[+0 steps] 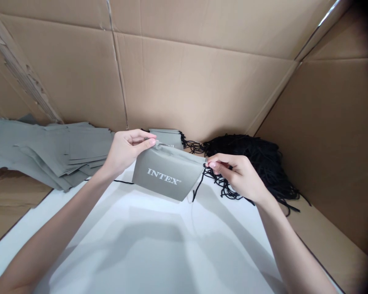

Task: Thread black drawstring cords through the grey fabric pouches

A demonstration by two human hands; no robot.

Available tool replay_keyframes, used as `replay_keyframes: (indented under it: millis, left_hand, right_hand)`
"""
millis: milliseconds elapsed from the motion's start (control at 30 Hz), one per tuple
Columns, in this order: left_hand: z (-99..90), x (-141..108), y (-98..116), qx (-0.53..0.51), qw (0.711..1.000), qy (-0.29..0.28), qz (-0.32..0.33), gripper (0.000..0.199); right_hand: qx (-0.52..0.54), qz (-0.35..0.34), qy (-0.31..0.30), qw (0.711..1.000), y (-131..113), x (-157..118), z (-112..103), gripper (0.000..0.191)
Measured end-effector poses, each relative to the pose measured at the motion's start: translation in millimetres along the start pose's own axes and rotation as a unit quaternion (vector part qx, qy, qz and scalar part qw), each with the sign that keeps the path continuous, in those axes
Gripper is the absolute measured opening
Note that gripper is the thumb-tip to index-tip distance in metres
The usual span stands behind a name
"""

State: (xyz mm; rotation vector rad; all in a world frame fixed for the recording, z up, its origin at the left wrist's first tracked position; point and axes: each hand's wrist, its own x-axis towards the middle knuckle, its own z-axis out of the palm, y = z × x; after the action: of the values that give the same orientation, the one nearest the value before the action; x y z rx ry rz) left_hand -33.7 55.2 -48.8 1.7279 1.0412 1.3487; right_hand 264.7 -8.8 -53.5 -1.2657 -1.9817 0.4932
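Observation:
A grey fabric drawstring pouch (164,173) with white INTEX lettering hangs tilted above the white table. My left hand (127,149) is closed, thumb and fingers pinching its gathered upper left corner. At the upper right corner my right hand (236,173) is closed in a pinch on a black cord (198,188), whose loose end dangles below the pouch's edge. A tiny shiny bit shows by the right fingertips, too small to name. More black cord sticks out to the left, behind the pouch.
Many flat grey pouches (64,147) lie heaped at the left. A small stack of printed pouches (168,134) with black cords sits behind the held one. A tangled pile of black cords (251,163) lies at the right. Cardboard walls (202,81) enclose the white tabletop (153,253).

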Motion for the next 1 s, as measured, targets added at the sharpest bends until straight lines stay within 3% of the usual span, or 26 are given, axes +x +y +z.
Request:
replay_keyframes:
  millis: [133,333,533,667,1000]
  left_hand:
    - [2.6,-0.1,-2.4,-0.013,1.000,0.000,-0.005,0.028]
    - [6.7,0.4,-4.8,-0.042,0.999,0.016,-0.002,0.032]
    - [28.8,-5.7,-12.4,-0.186,0.966,0.173,0.045,0.029]
    - [34.7,-7.6,-14.3,-0.235,0.951,0.196,0.048,0.030]
    - [25.5,-4.5,-11.6,-0.246,0.947,0.201,0.043,0.055]
  right_hand:
    - [0.087,0.035,0.048,0.994,5.5,1.5,7.5,0.028]
    - [0.214,0.078,0.065,0.971,9.4,3.5,16.5,0.037]
    - [0.281,0.084,0.123,0.948,6.7,8.4,35.6,0.032]
    - [0.305,0.072,0.160,0.936,2.9,7.5,46.1,0.029]
    - [0.334,0.092,0.088,0.934,-6.4,7.5,56.4,0.033]
